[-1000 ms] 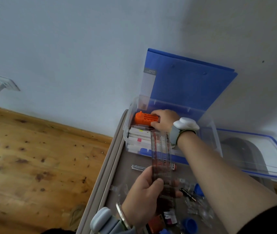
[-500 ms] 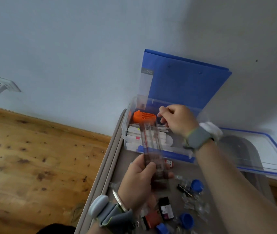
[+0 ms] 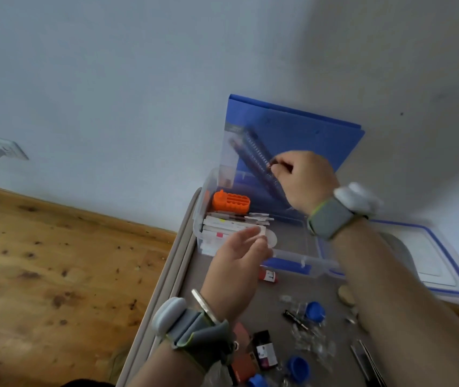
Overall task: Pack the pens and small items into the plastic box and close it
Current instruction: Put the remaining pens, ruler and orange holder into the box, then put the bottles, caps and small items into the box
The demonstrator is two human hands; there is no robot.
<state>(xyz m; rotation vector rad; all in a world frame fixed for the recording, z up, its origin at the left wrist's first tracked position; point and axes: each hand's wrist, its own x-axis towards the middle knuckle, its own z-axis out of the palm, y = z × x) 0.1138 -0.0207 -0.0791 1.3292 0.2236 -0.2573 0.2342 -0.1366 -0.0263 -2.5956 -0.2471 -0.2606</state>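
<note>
Currently: my hands are above the open box, the right one holding a ruler.
My right hand (image 3: 305, 178) pinches a long clear ruler (image 3: 253, 155), tilted, with its upper end in front of the blue folder (image 3: 306, 129). My left hand (image 3: 236, 263), blurred, hovers with its fingers loosely spread and holding nothing, over the near rim of the plastic box (image 3: 199, 219). The box sits uncovered at the far end of the worktop (image 3: 194, 280) and contains an orange holder (image 3: 231, 202) and white packs (image 3: 222, 224). Its lid (image 3: 432, 261) lies to the right. Blue caps (image 3: 315, 311) and a dark bottle (image 3: 264, 350) lie loose nearer me.
</note>
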